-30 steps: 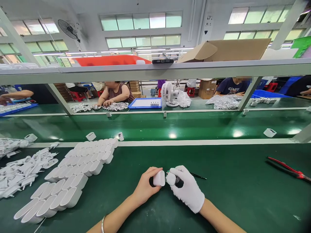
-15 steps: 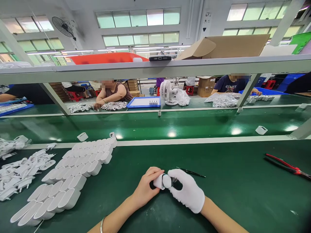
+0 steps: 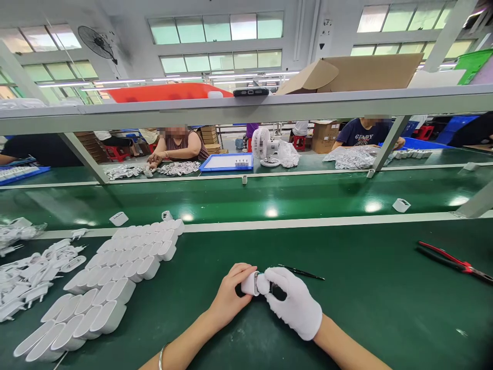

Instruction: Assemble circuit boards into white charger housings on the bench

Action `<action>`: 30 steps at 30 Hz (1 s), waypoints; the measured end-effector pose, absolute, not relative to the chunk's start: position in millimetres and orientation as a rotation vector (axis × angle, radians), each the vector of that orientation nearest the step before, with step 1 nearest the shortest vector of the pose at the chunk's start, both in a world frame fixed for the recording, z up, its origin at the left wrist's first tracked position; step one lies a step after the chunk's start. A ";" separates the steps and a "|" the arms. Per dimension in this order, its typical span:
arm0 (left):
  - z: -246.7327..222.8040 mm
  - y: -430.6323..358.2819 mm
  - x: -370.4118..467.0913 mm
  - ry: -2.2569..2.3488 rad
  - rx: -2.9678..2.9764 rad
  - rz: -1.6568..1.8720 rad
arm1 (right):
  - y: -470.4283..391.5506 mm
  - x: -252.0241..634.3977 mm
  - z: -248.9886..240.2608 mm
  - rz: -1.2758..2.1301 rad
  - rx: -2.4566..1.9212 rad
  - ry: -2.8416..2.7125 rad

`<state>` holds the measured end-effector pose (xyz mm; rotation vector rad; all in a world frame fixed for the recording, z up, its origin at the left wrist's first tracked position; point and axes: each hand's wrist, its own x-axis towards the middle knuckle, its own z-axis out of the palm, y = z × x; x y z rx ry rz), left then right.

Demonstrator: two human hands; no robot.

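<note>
The white shell (image 3: 249, 284) and the small white piece (image 3: 263, 284) have come together over the green table (image 3: 365, 282), so they seem to be partly joined. The bare left hand (image 3: 227, 295) pinches the shell; the gloved right hand (image 3: 296, 304) grips the small piece. Black tweezers (image 3: 303, 273) lie just beyond.

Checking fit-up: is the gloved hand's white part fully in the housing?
Not fully in. The white part in the gloved hand shows outside the mouth of the housing; whether its edge has entered, cannot tell.
</note>
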<state>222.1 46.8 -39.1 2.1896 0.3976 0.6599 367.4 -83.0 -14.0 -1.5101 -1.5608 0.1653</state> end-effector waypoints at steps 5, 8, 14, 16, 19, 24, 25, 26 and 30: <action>-38.6 47.7 221.8 0.401 2.188 0.638 | -84.1 366.1 -11.9 0.170 -1.423 -1.551; -37.0 46.5 222.2 0.397 2.184 0.643 | -84.6 366.9 -12.9 0.136 -1.346 -1.513; -38.3 45.6 222.2 0.351 2.193 0.658 | -80.9 368.5 -15.8 0.167 -1.340 -1.559; -38.9 45.4 222.5 0.339 2.196 0.653 | -79.2 366.2 -17.3 0.156 -1.361 -1.572; -37.1 43.4 223.0 0.320 2.187 0.616 | -80.0 360.7 -22.9 0.140 -1.480 -1.586; -34.2 39.4 221.6 0.398 2.087 0.507 | -92.3 357.9 -32.0 -0.218 -1.661 -1.484; -35.7 39.5 221.2 0.422 2.055 0.485 | -94.6 358.5 -31.9 -0.246 -1.627 -1.538; -37.9 40.1 220.8 0.446 2.019 0.465 | -96.2 359.1 -31.3 -0.219 -1.597 -1.634; -46.0 44.3 219.6 0.499 1.897 0.377 | -94.1 362.2 -29.1 0.071 -1.647 -1.983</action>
